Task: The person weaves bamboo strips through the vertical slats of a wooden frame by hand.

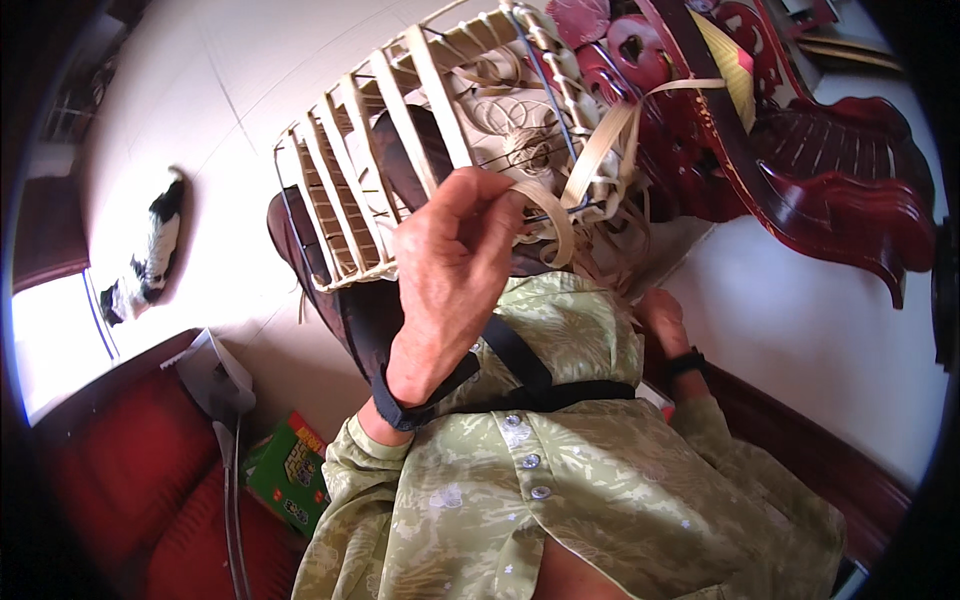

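Observation:
A basket-like frame of pale slats (362,140) rests tilted over my knees, with thin dark rods along its edges and pale binding on its rim. My left hand (450,265) is closed at its near side, thumb and fingers pinching a flat pale weaving strip (556,222). From there the strip curls in a loop beside the rim. More pale strip (605,150) runs up toward a carved red chair. Low on the right, by my hip, my right hand (660,316) is curled near loose strip ends; whatever its fingers hold is hidden.
A carved dark-red wooden chair (760,150) stands close on the right. A black-and-white cat (155,250) is on the tiled floor to the left. Nearer are a red cushioned seat (130,470), a green box (287,475) and a grey long-handled dustpan (213,380).

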`<state>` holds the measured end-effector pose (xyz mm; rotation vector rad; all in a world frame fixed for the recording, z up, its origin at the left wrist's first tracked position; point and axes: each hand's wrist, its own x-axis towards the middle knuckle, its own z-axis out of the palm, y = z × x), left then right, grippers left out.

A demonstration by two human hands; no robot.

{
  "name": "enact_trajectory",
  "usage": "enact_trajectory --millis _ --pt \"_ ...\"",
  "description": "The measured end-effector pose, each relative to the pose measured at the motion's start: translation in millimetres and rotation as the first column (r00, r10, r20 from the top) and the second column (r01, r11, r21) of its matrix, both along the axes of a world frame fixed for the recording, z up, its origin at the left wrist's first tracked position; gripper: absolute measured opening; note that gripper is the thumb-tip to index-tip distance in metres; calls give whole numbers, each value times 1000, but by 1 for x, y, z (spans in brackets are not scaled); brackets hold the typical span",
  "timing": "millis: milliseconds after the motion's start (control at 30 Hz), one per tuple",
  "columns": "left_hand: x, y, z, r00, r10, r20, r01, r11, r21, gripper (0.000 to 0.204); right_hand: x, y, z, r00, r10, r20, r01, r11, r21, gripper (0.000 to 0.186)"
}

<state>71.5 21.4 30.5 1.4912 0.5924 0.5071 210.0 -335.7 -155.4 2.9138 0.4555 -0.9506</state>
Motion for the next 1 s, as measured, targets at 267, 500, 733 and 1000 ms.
enact_trajectory --millis 267,500,733,1000 --pt "-2 -2 3 1000 5 18 -7 997 77 5 -28 155 167 991 -94 91 -7 657 754 16" --pt "-1 -1 -2 996 44 83 -58 984 171 7 -63 199 184 965 -161 209 -142 349 926 13" --pt "-4 -4 -8 997 44 71 -54 989 141 6 -74 214 175 990 -39 -136 141 338 930 17" --pt "-3 -2 -1 999 22 44 -22 1000 5 5 -34 142 139 948 -284 -144 288 571 769 32"
